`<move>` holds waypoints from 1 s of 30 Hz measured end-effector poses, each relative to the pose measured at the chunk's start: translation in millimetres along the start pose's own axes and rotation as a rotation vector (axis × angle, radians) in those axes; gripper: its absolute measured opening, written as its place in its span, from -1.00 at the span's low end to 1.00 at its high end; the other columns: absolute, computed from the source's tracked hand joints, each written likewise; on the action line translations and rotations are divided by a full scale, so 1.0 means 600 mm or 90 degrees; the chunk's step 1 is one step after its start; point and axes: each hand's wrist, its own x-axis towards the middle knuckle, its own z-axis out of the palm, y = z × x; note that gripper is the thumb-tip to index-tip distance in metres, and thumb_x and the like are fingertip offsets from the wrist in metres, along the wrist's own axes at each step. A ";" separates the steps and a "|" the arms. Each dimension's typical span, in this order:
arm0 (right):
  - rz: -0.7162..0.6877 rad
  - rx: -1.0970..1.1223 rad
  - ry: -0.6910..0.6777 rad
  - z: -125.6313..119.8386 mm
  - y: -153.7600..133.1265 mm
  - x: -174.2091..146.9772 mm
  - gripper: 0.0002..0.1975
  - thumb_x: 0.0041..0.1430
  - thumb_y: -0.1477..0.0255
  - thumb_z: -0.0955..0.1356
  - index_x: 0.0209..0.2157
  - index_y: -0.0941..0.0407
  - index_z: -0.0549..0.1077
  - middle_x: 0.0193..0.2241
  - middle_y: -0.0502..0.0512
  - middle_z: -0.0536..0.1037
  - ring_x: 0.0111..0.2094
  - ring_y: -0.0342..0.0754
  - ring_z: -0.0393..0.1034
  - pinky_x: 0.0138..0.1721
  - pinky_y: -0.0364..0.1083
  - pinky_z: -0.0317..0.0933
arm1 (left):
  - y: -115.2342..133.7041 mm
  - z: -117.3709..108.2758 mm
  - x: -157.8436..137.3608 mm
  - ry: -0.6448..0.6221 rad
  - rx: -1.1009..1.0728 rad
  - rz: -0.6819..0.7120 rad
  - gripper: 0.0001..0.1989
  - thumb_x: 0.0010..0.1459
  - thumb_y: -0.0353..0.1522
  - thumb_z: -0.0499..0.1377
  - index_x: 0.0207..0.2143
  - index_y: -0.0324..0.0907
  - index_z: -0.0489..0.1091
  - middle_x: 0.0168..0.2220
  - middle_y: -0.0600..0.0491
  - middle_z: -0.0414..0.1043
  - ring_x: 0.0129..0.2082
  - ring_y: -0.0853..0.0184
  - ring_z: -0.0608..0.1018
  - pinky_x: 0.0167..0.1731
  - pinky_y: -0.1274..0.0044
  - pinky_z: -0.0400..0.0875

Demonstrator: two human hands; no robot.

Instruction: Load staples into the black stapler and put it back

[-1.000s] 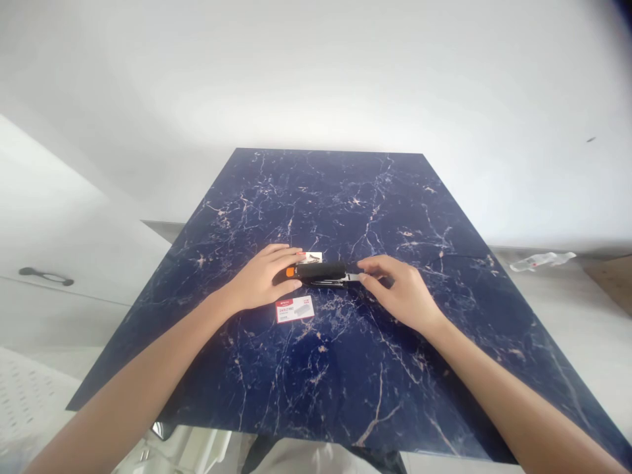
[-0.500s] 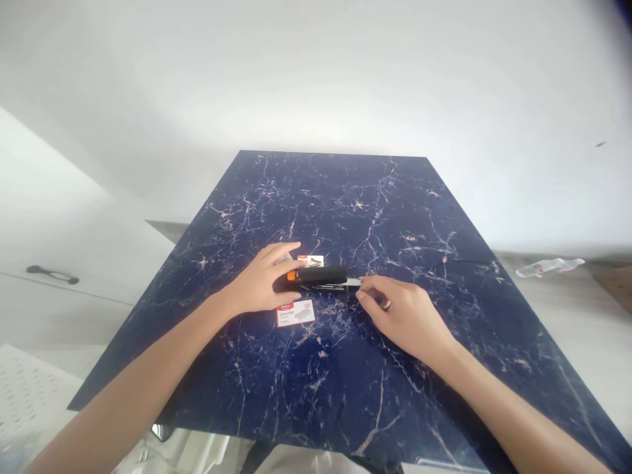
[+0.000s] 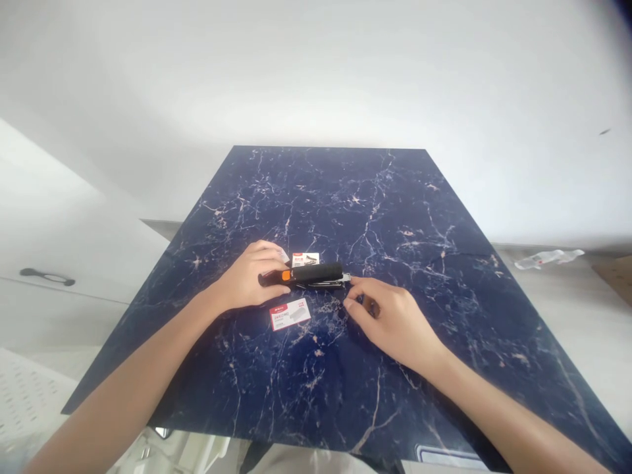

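Note:
A black stapler [image 3: 318, 274] with an orange patch lies crosswise on the table. Its metal staple tray [image 3: 345, 278] pokes out a little at the right end. My left hand [image 3: 251, 275] is closed around the stapler's left end, thumb in front and fingers behind. At the other end, my right hand [image 3: 390, 316] touches the tray's tip with its index finger, the thumb held apart below. In front of the stapler lies a small white-and-red staple box [image 3: 290, 315]. Behind it, a second white-and-red box or card [image 3: 305, 259] is partly covered.
The blue marbled table [image 3: 326, 197] stands against a white wall. A crumpled clear plastic piece [image 3: 548, 259] lies beyond its right edge. To the left is a white cabinet front with a dark handle [image 3: 48, 276].
The metal tray has slid left into the stapler, so less of it sticks out. My right hand moved left with it, and its thumb and index finger spread apart.

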 end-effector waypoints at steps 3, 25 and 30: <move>-0.040 0.017 -0.040 0.008 -0.010 -0.006 -0.85 0.31 0.32 0.36 -0.31 0.04 0.54 -0.14 0.14 0.65 -0.09 0.09 0.59 -0.29 -0.09 0.37 | 0.003 0.004 0.001 0.002 -0.006 0.000 -0.74 0.13 -0.17 0.39 -0.19 -0.11 0.58 -0.09 -0.04 0.59 0.13 0.05 0.45 0.17 0.18 0.34; 0.028 0.181 0.046 0.041 0.016 0.002 -0.68 0.33 0.32 0.34 0.09 0.02 0.40 0.41 0.28 0.14 -0.21 -0.03 0.58 -0.22 0.01 0.50 | 0.085 0.042 0.010 0.032 0.053 -0.078 -0.52 0.15 -0.08 0.37 0.05 -0.10 0.52 -0.20 -0.05 0.61 -0.01 0.04 0.54 0.13 0.12 0.30; 0.059 0.252 0.047 0.038 0.029 0.010 -0.47 0.39 0.29 0.29 0.32 -0.02 0.13 0.27 0.23 0.37 -0.03 0.06 0.54 -0.13 0.05 0.52 | 0.115 0.032 -0.003 -0.080 -0.042 0.001 -0.50 0.20 -0.15 0.32 0.15 -0.11 0.48 -0.02 -0.12 0.54 0.02 0.07 0.52 0.07 0.22 0.42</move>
